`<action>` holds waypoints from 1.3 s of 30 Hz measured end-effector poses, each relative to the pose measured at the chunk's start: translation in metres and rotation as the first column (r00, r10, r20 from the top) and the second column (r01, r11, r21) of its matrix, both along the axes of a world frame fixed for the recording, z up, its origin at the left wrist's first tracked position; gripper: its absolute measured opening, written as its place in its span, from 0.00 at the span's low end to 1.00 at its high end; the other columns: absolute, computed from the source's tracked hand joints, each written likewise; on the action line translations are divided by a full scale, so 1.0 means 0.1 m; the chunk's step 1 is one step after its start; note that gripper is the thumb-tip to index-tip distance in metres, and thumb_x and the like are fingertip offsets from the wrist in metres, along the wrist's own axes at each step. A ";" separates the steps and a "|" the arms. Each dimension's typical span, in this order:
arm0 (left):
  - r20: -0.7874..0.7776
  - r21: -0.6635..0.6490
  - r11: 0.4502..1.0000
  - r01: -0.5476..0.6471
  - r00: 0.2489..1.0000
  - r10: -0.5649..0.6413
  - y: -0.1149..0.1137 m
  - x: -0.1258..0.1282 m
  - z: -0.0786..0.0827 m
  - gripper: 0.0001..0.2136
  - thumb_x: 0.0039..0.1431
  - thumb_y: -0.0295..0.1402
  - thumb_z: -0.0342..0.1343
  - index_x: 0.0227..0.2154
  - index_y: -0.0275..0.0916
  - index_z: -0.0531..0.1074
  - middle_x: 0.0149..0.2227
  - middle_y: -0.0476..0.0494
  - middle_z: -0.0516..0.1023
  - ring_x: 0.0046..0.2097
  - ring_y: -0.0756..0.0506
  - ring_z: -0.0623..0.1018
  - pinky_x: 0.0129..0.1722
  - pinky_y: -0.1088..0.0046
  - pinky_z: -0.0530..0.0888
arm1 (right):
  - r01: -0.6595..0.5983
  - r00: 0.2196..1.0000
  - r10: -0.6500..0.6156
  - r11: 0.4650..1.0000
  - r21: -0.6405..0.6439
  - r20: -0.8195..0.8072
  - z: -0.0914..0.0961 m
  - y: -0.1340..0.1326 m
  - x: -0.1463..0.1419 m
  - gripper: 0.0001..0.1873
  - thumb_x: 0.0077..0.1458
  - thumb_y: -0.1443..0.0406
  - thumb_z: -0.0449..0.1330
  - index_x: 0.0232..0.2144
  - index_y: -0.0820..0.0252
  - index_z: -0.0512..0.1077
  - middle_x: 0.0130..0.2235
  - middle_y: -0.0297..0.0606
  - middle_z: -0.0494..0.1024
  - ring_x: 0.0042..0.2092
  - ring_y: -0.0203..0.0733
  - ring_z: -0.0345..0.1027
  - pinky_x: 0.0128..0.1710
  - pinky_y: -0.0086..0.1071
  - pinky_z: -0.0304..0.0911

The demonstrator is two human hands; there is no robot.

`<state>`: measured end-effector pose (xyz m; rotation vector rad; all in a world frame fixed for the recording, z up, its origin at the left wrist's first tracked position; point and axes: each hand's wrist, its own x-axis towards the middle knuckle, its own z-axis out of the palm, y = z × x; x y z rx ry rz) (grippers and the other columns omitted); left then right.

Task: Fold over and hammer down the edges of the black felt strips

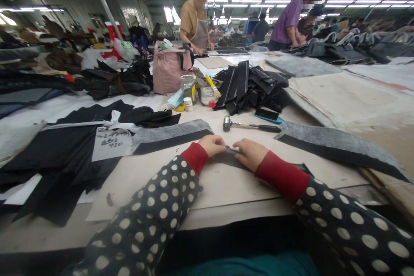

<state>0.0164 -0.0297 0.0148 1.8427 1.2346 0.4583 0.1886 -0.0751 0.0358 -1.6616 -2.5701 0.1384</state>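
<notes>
Between my two hands lies a dark fabric strip (228,160) on the pale work board (207,189). My left hand (211,145) pinches the strip's left part, fingers closed at its upper edge. A short way to the right, my right hand (250,153) has its fingertips closed on the same strip; the palm hides part of it. Beyond the hands rests a hammer (249,126) with a black grip. Grey-and-black fabric pieces lie to the left (173,136) and to the right (336,148).
A tied stack of black fabric (64,146) with a handwritten label (111,143) sits at left. Farther back are a pink bag (171,71), a glass jar (188,88), a yellow brush (213,86) and a heap of black strips (252,86). Two people work across the table.
</notes>
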 end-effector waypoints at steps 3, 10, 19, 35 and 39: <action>-0.018 -0.051 0.999 -0.010 1.000 0.009 0.04 -0.03 -0.02 0.04 0.44 0.31 0.51 0.24 0.36 0.66 0.18 0.54 0.65 0.17 0.53 0.65 0.15 0.79 0.63 | -0.054 0.998 0.055 0.998 -0.030 0.044 0.08 0.03 0.09 0.16 0.46 0.67 0.56 0.40 0.65 0.68 0.37 0.45 0.70 0.38 0.43 0.64 0.39 0.33 0.58; -0.015 -0.041 0.993 0.110 0.994 -0.111 0.05 -0.06 0.02 0.06 0.43 0.28 0.51 0.27 0.35 0.68 0.21 0.54 0.67 0.21 0.54 0.67 0.20 0.81 0.64 | -0.086 0.981 0.089 0.996 0.026 -0.171 0.06 0.12 0.09 0.13 0.49 0.67 0.53 0.38 0.66 0.69 0.34 0.42 0.70 0.36 0.40 0.62 0.39 0.33 0.57; -0.148 0.198 0.966 0.165 0.980 -0.137 0.07 -0.07 0.03 0.07 0.46 0.29 0.51 0.28 0.36 0.72 0.26 0.51 0.71 0.29 0.52 0.69 0.29 0.79 0.65 | -0.081 0.900 0.078 0.997 0.013 -0.430 -0.32 0.15 -0.05 0.09 0.46 0.71 0.55 0.33 0.67 0.69 0.30 0.40 0.68 0.33 0.38 0.60 0.36 0.32 0.57; -0.226 0.446 0.834 0.325 0.942 -0.246 0.08 -0.12 -0.03 0.05 0.48 0.25 0.49 0.28 0.37 0.69 0.28 0.50 0.69 0.30 0.51 0.68 0.31 0.78 0.65 | -0.118 0.898 0.138 0.990 0.072 -0.417 -0.39 0.19 -0.02 0.11 0.47 0.71 0.54 0.35 0.63 0.71 0.32 0.40 0.69 0.36 0.39 0.61 0.40 0.34 0.56; -0.337 0.551 0.695 0.463 0.885 -0.322 0.07 -0.17 -0.04 0.08 0.53 0.25 0.44 0.30 0.37 0.68 0.31 0.47 0.69 0.35 0.50 0.69 0.36 0.76 0.66 | -0.146 0.905 0.181 0.982 0.118 -0.384 -0.39 0.18 -0.02 0.10 0.48 0.70 0.53 0.35 0.63 0.71 0.33 0.41 0.68 0.37 0.40 0.60 0.40 0.34 0.56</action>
